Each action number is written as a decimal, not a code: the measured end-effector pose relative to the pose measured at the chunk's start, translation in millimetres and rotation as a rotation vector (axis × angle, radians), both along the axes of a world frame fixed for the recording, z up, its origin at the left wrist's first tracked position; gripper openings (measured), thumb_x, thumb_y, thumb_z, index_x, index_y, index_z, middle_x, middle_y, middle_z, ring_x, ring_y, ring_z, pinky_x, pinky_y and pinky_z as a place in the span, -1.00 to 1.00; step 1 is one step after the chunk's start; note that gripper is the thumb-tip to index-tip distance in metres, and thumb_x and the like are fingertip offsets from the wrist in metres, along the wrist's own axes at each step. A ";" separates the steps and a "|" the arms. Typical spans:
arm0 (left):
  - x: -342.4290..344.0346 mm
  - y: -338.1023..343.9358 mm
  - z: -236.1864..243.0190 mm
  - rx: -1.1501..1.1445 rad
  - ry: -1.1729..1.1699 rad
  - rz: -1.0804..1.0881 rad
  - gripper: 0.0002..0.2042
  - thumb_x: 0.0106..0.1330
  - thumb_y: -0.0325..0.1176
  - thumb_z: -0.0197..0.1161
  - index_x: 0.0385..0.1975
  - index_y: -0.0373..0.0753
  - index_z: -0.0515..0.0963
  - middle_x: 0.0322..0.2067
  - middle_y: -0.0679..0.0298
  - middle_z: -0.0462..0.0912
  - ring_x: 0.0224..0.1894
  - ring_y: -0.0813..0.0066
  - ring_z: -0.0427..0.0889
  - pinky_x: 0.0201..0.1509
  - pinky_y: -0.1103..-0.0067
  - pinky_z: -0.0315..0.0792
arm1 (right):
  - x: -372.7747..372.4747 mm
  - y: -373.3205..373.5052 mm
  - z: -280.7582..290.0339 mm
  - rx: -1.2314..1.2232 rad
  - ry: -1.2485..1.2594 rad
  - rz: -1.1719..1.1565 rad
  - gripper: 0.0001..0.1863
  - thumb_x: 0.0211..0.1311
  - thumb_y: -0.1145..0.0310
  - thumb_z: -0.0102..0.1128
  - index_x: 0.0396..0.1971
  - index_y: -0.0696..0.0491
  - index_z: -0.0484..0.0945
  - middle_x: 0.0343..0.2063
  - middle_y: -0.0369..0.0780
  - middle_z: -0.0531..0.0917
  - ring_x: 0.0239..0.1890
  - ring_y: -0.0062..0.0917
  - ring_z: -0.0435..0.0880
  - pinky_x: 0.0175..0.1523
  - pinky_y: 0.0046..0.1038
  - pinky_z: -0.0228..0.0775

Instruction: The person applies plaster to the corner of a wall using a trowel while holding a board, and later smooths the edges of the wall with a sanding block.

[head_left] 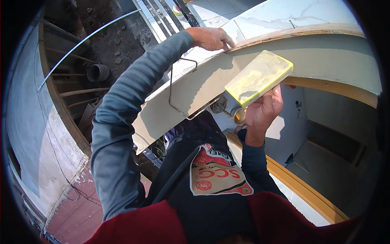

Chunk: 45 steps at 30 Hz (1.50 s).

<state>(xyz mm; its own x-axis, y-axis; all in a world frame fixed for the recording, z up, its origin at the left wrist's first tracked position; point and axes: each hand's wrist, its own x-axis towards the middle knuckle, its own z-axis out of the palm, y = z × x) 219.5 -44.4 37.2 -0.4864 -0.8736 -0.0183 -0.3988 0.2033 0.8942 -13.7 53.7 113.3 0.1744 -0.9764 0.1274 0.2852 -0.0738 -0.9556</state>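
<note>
My right hand (266, 107) grips a rectangular block (260, 77) with bright yellow edges and a dusty whitish face. The block is tilted in front of the grey curved panel (207, 87), and the grip behind it is partly hidden. Farther up, my left hand (211, 38) rests on the panel's top edge, fingers apart and bent down onto the wooden rim (292, 34); nothing shows in it. Below the block, a small round container (239, 116) with something yellowish inside sits beside a greyish lump (219, 104) that I cannot make out.
A bent metal rod bracket (172, 91) hooks over the panel left of centre. Dark metal bars (162, 18) and white marbled tiles (300, 14) lie beyond it. Far left, a bucket (98, 73) stands below on rubble. An orange-brown beam (300, 195) runs along the lower right.
</note>
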 end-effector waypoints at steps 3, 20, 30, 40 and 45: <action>-0.1 -4.5 1.0 -0.006 -0.010 -0.034 -0.38 0.06 -0.55 -0.12 0.21 -0.23 0.53 0.05 0.11 0.68 0.14 0.21 0.57 0.31 0.40 0.34 | -1.1 -7.4 -33.0 0.204 0.056 -0.056 -0.59 0.39 0.53 0.03 0.18 0.36 0.35 0.02 -0.05 0.58 -0.01 -0.42 0.66 0.13 -0.39 0.52; -0.4 0.4 9.1 0.054 0.006 -0.015 -0.46 0.20 -0.68 -0.15 0.21 -0.35 0.49 0.07 -0.06 0.63 0.22 0.24 0.56 0.41 0.44 0.29 | 25.5 -31.4 -87.3 0.290 0.101 0.035 -0.69 0.37 0.53 0.04 0.07 0.28 0.45 -0.05 -0.14 0.66 -0.12 -0.45 0.71 -0.20 -0.29 0.70; 0.5 4.6 6.6 0.041 0.046 0.000 -0.35 0.02 -0.63 -0.12 0.22 -0.24 0.51 0.05 0.06 0.67 0.19 0.21 0.56 0.33 0.39 0.33 | 31.9 -26.6 -57.2 0.150 0.055 -0.035 -0.63 0.37 0.50 0.09 0.12 0.32 0.44 -0.07 -0.11 0.65 -0.13 -0.45 0.70 -0.20 -0.36 0.68; 1.4 -3.0 -1.5 0.039 0.023 -0.038 -0.36 0.04 -0.65 -0.15 0.23 -0.34 0.47 0.06 -0.03 0.65 0.23 0.17 0.54 0.39 0.37 0.29 | -38.5 12.3 89.0 -0.460 0.327 -0.371 -0.52 0.49 0.26 -0.19 0.22 0.29 0.33 0.14 -0.03 0.54 0.12 -0.25 0.62 0.13 -0.20 0.57; 7.3 -6.2 0.2 0.067 0.030 -0.059 -0.41 0.14 -0.67 -0.14 0.24 -0.31 0.48 0.10 -0.05 0.62 0.21 0.18 0.57 0.36 0.40 0.34 | -52.1 15.6 70.8 -0.222 -0.006 -0.191 -0.55 0.47 0.34 -0.11 0.20 0.33 0.33 -0.03 -0.03 0.63 -0.07 -0.38 0.72 0.02 -0.42 0.62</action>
<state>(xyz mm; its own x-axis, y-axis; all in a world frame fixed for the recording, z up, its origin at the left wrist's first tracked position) 226.8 -50.6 37.4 -0.5383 -0.8406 -0.0607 -0.3611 0.1650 0.9178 -65.8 69.3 184.1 -0.0114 -0.9396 0.3421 0.2513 -0.3339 -0.9085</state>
